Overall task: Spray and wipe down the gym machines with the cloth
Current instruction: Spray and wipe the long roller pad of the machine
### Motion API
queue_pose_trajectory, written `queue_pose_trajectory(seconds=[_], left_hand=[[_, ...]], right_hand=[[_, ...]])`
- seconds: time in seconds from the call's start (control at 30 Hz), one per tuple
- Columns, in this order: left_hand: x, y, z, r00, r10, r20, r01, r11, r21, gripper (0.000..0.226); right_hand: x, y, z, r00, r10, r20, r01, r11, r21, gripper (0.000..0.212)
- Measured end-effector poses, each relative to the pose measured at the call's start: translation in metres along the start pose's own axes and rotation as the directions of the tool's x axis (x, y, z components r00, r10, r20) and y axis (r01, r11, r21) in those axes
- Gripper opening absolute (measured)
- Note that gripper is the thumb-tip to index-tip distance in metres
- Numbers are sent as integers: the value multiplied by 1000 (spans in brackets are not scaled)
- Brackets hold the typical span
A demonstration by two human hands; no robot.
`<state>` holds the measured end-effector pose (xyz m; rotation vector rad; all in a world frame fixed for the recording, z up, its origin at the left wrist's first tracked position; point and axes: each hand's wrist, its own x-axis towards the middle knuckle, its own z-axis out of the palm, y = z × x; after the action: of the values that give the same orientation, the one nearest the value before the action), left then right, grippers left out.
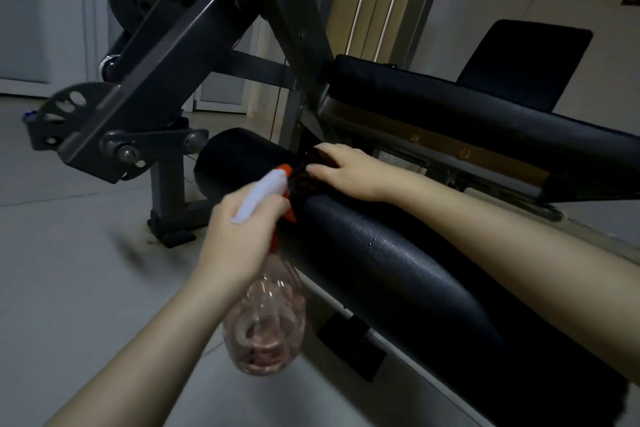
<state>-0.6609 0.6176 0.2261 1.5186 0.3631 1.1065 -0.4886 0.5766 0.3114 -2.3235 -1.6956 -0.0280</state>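
Note:
A long black padded roller (pixel 381 253) of a gym machine runs from the middle to the lower right. My right hand (pixel 349 172) presses a dark, red-patterned cloth (pixel 306 180) onto the roller's top, fingers lying over it. My left hand (pixel 242 232) grips the neck of a clear pinkish spray bottle (pixel 266 319) with a white and orange trigger head (pixel 261 192). The nozzle points at the roller right beside the cloth. The bottle hangs just in front of the roller.
The machine's grey steel frame (pixel 166 55) with pivot arms and a perforated plate rises at left and centre. A black padded bench (pixel 485 111) lies behind the roller. Grey floor tiles (pixel 86 270) spread to the left. Cables and a pale wall stand behind.

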Motion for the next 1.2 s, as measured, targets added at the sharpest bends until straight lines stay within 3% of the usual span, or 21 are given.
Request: queue_pose_trajectory(seconds=[0.07, 0.17, 0.2, 0.4, 0.73, 0.9, 1.03, 1.13, 1.2], left_hand=[[7, -5, -9, 1000, -18, -20, 19, 1000, 17, 26], [11, -14, -17, 999, -39, -30, 40, 999, 29, 5], [10, -19, -18, 998, -49, -33, 50, 998, 34, 8], [13, -34, -20, 998, -44, -53, 45, 999, 8, 13], [16, -41, -20, 997, -1, -72, 4, 999, 33, 8], [15, -39, -21, 998, -34, -54, 37, 998, 46, 8], [15, -38, -21, 996, -74, -57, 76, 996, 49, 13], [14, -39, -22, 995, -85, -55, 89, 992, 89, 33], [13, -39, -23, 996, -81, -38, 84, 992, 94, 34]], right_hand=[[-15, 9, -4, 998, -19, 62, 16, 999, 40, 49], [-20, 11, -5, 994, -52, 93, 48, 998, 46, 49], [-14, 9, -4, 994, -50, 96, 46, 998, 50, 46], [42, -6, 5, 996, -57, 64, 60, 997, -45, 46], [126, -43, 24, 999, -3, 53, 4, 1000, -23, 54], [128, -45, 24, 999, 3, 45, -2, 1000, -20, 54], [111, -36, 13, 995, -45, 90, 51, 997, -63, 41], [112, -39, 16, 994, -71, 82, 78, 993, -89, 40], [124, -50, 22, 993, -98, 58, 104, 989, -105, 41]])
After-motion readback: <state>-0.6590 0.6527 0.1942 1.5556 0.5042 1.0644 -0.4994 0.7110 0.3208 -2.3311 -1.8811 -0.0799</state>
